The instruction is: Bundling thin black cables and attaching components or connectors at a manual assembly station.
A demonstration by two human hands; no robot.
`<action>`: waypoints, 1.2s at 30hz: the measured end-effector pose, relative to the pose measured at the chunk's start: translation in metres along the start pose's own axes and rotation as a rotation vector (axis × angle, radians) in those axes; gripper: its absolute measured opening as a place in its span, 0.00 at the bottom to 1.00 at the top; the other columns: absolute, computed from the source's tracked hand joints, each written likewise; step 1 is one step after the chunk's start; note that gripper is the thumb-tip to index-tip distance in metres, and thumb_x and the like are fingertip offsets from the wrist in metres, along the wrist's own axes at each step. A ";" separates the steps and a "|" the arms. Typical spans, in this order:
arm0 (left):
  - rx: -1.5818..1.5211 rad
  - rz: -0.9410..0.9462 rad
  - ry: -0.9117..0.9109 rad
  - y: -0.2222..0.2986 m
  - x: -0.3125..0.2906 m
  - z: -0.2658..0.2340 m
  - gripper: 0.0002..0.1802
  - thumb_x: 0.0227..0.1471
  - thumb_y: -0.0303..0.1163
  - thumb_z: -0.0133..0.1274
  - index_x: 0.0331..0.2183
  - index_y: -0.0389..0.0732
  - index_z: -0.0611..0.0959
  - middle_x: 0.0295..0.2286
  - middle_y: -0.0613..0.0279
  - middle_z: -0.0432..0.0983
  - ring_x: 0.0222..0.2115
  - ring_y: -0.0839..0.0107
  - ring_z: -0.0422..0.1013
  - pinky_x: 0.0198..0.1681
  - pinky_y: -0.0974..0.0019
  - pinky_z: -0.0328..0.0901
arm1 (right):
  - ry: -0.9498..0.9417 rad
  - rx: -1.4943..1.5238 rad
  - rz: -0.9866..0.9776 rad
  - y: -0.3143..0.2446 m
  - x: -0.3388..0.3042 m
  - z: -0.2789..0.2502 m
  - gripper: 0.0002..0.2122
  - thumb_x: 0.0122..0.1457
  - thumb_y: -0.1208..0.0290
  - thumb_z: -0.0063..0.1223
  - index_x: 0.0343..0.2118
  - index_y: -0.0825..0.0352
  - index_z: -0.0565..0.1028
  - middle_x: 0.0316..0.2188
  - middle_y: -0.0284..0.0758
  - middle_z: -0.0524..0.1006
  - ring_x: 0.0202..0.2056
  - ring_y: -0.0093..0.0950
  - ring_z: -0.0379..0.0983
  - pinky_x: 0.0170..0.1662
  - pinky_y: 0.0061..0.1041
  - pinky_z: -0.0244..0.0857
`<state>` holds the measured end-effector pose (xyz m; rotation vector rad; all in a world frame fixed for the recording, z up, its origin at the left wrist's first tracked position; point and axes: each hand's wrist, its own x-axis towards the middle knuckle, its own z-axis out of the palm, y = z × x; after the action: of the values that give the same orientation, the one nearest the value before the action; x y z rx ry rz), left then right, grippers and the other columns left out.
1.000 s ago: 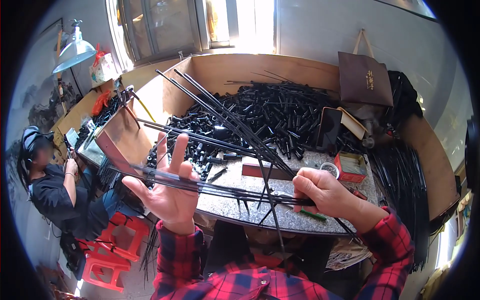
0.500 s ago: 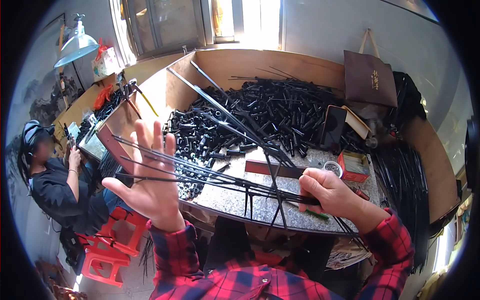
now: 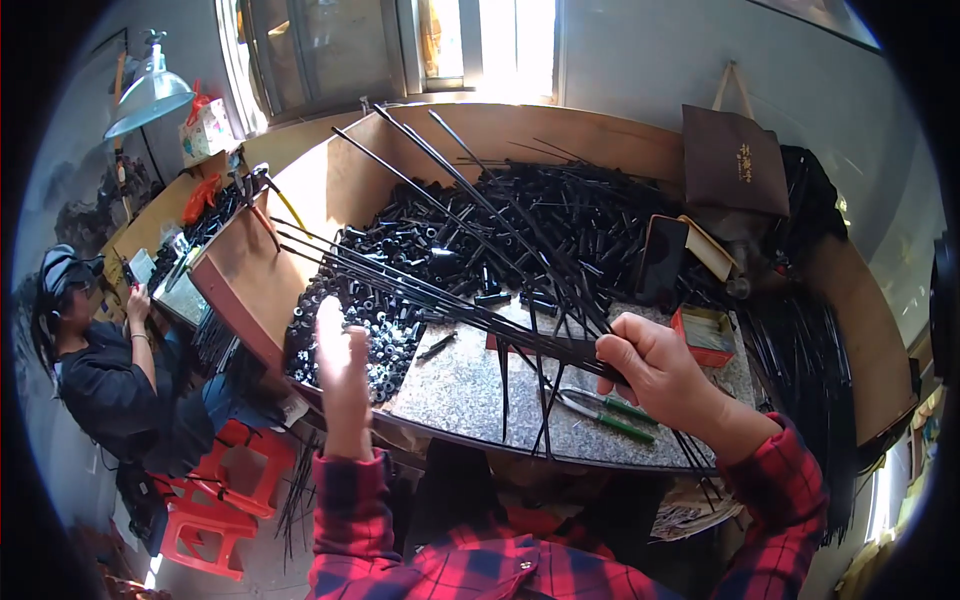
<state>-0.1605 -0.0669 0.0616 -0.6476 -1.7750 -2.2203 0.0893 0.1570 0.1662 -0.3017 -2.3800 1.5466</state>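
My right hand (image 3: 662,368) is closed round one end of a bundle of thin black rods (image 3: 480,318) above the speckled bench top (image 3: 440,395). From my fist the rods fan out to the left and away; a few hang downward. My left hand (image 3: 344,378) is turned edge-on, its fingers stretched out and holding nothing. It stands left of the rods, in front of small black and silvery parts (image 3: 385,335). Green-handled pliers (image 3: 628,428) lie on the bench below the rods.
A heap of black tubular parts (image 3: 570,215) fills the bench's back, inside a wooden rim (image 3: 610,128). A dark phone (image 3: 664,258) and a red box (image 3: 708,355) stand right; long black rods (image 3: 805,365) hang beyond. A person (image 3: 110,370) sits left near red stools (image 3: 205,530).
My left hand has turned from palm-up under the rods to edge-on and come away from them. The rods have swung up and away from me, still in my right hand.
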 end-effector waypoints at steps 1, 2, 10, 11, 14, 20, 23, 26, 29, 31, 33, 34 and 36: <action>0.022 0.069 -0.149 0.007 -0.005 0.018 0.57 0.45 0.58 0.57 0.59 0.25 0.51 0.59 0.43 0.50 0.61 0.56 0.47 0.63 0.61 0.41 | 0.025 -0.028 -0.002 -0.001 0.000 0.000 0.09 0.65 0.68 0.44 0.29 0.66 0.68 0.19 0.28 0.74 0.17 0.10 0.61 0.19 0.11 0.53; 0.053 0.146 -0.289 0.022 -0.011 0.030 0.61 0.42 0.61 0.58 0.59 0.24 0.50 0.59 0.40 0.49 0.62 0.55 0.46 0.63 0.60 0.40 | 0.040 -0.049 -0.013 -0.003 0.001 0.003 0.09 0.64 0.68 0.45 0.30 0.67 0.68 0.19 0.28 0.74 0.18 0.11 0.63 0.20 0.12 0.55; 0.300 0.348 -0.658 0.073 -0.045 0.078 0.66 0.31 0.45 0.72 0.59 0.27 0.47 0.58 0.38 0.49 0.61 0.52 0.47 0.62 0.58 0.46 | -0.028 -0.278 -0.221 -0.020 0.019 0.026 0.10 0.55 0.73 0.58 0.33 0.72 0.69 0.23 0.30 0.73 0.26 0.13 0.67 0.28 0.17 0.62; 0.290 0.282 -0.683 0.065 -0.044 0.078 0.65 0.32 0.44 0.71 0.59 0.28 0.47 0.57 0.39 0.51 0.60 0.52 0.49 0.61 0.58 0.47 | -0.047 -0.275 -0.197 -0.022 0.020 0.027 0.10 0.55 0.73 0.58 0.33 0.72 0.69 0.23 0.30 0.73 0.26 0.13 0.67 0.28 0.17 0.63; 0.016 0.010 -0.674 0.070 -0.052 0.085 0.62 0.36 0.42 0.70 0.59 0.28 0.47 0.55 0.41 0.57 0.57 0.56 0.56 0.58 0.60 0.52 | -0.079 -0.198 -0.132 -0.016 0.025 0.032 0.10 0.57 0.73 0.56 0.35 0.71 0.69 0.24 0.28 0.73 0.26 0.14 0.67 0.28 0.16 0.63; 0.082 0.244 -0.583 0.073 -0.066 0.087 0.52 0.40 0.30 0.66 0.57 0.30 0.49 0.50 0.47 0.60 0.52 0.60 0.61 0.55 0.62 0.57 | -0.082 -0.039 -0.055 -0.018 0.026 0.038 0.10 0.58 0.75 0.54 0.39 0.71 0.68 0.29 0.29 0.74 0.29 0.14 0.70 0.31 0.15 0.65; 0.015 0.209 -0.503 0.066 -0.072 0.093 0.47 0.40 0.27 0.64 0.56 0.33 0.53 0.47 0.52 0.62 0.50 0.64 0.62 0.54 0.62 0.57 | -0.070 -0.058 -0.073 -0.014 0.029 0.040 0.10 0.57 0.77 0.54 0.40 0.72 0.68 0.30 0.30 0.73 0.32 0.15 0.70 0.34 0.16 0.66; -0.124 0.161 -0.292 0.056 -0.067 0.100 0.35 0.41 0.20 0.60 0.51 0.33 0.62 0.41 0.55 0.69 0.42 0.69 0.69 0.46 0.68 0.64 | -0.177 -0.092 -0.221 -0.014 0.021 0.045 0.18 0.54 0.82 0.55 0.48 0.72 0.64 0.33 0.31 0.72 0.35 0.14 0.68 0.37 0.16 0.65; -0.222 0.025 -0.174 0.055 -0.043 0.098 0.18 0.45 0.12 0.52 0.41 0.33 0.72 0.30 0.62 0.75 0.32 0.75 0.72 0.40 0.73 0.67 | -0.266 -0.089 -0.087 -0.012 0.005 0.043 0.23 0.55 0.83 0.53 0.53 0.71 0.59 0.33 0.31 0.71 0.35 0.16 0.68 0.37 0.16 0.64; -0.441 0.048 -0.140 0.049 -0.017 0.087 0.13 0.50 0.13 0.48 0.40 0.32 0.73 0.31 0.59 0.76 0.31 0.75 0.73 0.37 0.74 0.69 | -0.224 -0.180 -0.180 -0.002 -0.008 0.045 0.22 0.56 0.81 0.52 0.54 0.71 0.61 0.33 0.31 0.72 0.32 0.16 0.68 0.34 0.17 0.64; -0.412 -0.011 -0.096 0.054 -0.007 0.079 0.11 0.52 0.14 0.47 0.39 0.32 0.74 0.31 0.57 0.77 0.30 0.76 0.74 0.37 0.73 0.69 | -0.099 -0.283 -0.413 0.013 -0.014 0.050 0.21 0.57 0.79 0.51 0.55 0.70 0.63 0.34 0.31 0.74 0.28 0.15 0.68 0.30 0.16 0.64; -0.344 -0.036 -0.110 0.054 -0.007 0.077 0.10 0.53 0.15 0.47 0.39 0.31 0.75 0.31 0.56 0.77 0.31 0.75 0.74 0.38 0.73 0.69 | -0.102 -0.279 -0.412 0.013 -0.015 0.049 0.21 0.57 0.79 0.51 0.55 0.70 0.63 0.34 0.31 0.74 0.28 0.15 0.68 0.30 0.16 0.64; -0.255 0.060 -0.159 0.050 -0.008 0.076 0.09 0.53 0.17 0.50 0.38 0.32 0.77 0.28 0.60 0.78 0.33 0.76 0.75 0.39 0.75 0.69 | -0.218 -0.109 -0.153 0.009 -0.019 0.045 0.22 0.57 0.79 0.51 0.55 0.71 0.62 0.33 0.30 0.74 0.26 0.14 0.68 0.28 0.15 0.65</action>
<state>-0.1164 -0.0061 0.1145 -0.9408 -1.5273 -2.4359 0.0918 0.1155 0.1379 0.0298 -2.5894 1.4482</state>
